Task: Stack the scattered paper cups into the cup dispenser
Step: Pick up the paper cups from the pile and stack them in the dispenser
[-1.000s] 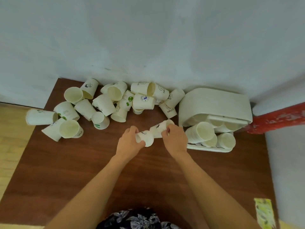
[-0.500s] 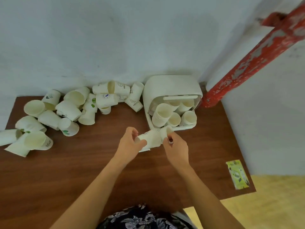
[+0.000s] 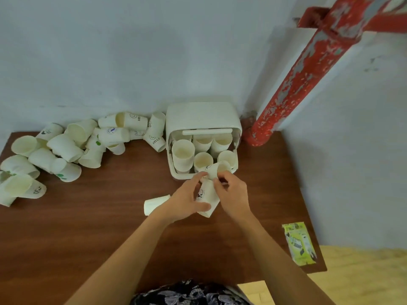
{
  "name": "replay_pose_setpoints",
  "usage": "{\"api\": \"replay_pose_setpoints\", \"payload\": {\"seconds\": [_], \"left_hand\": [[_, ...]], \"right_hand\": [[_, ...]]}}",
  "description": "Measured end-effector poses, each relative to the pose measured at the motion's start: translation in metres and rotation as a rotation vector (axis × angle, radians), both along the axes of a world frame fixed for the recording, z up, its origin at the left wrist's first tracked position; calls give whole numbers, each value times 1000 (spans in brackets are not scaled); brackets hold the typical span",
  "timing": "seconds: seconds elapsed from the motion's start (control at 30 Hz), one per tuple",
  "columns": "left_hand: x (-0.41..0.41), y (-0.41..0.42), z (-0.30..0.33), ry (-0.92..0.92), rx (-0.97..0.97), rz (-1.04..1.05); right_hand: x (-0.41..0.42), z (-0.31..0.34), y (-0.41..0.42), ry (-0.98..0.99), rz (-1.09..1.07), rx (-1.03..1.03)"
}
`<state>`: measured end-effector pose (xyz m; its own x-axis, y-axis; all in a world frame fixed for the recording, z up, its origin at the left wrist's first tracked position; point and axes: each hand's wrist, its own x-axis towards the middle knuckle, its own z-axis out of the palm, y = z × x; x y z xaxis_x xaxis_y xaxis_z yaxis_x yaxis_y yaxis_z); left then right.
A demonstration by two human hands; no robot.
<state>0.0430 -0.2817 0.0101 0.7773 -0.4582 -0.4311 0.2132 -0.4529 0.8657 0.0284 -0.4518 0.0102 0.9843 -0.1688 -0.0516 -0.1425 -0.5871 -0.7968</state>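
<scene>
My left hand (image 3: 187,200) grips a white paper cup with a dark print (image 3: 207,198), its mouth pointing toward me. My right hand (image 3: 232,192) pinches a second paper cup (image 3: 215,169), which touches the first and leans at the front rim of the white cup dispenser (image 3: 202,119). Several stacks of cups (image 3: 182,154) stand inside the dispenser under its handle bar. One loose cup (image 3: 154,203) lies on its side by my left wrist. A pile of scattered cups (image 3: 66,146) covers the table's back left.
The brown wooden table (image 3: 99,227) meets a pale wall at the back. A red peeling pipe (image 3: 297,80) rises at the back right corner beside the dispenser. A green packet (image 3: 299,244) lies near the table's right edge.
Both hands have moved with their cups up to the dispenser's front rim. The held cups now point different ways, and one cup lies on the table by my left wrist. The view swung right.
</scene>
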Motion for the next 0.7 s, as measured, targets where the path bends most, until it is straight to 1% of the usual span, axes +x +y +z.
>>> {"api": "replay_pose_setpoints", "payload": {"seconds": [0.07,0.13,0.2,0.27,0.3,0.37,0.43,0.5,0.6,0.7], "left_hand": [[2,-18,2,23,-13,22],[5,-31,4,72,-28,61],[8,-40,4,94,-23,91],[12,-47,3,63,51,152],[14,-50,3,11,126,209],[20,-55,4,-173,298,356],[27,-60,5,-350,377,446],[35,-65,5,-476,449,440],[47,-74,1,-643,622,404],[60,-84,-5,-692,700,367]], "right_hand": [[6,2,-14,-13,-33,29],[13,4,-30,-48,-108,45],[18,3,-48,-57,-141,12],[24,1,-65,-42,-114,-64],[27,-1,-72,-29,-92,-109],[35,-5,-84,-2,-51,-185],[44,-10,-91,4,-10,-241],[53,-13,-94,-18,36,-284],[67,-17,-93,-5,102,-326],[78,-28,-93,28,169,-359]]}}
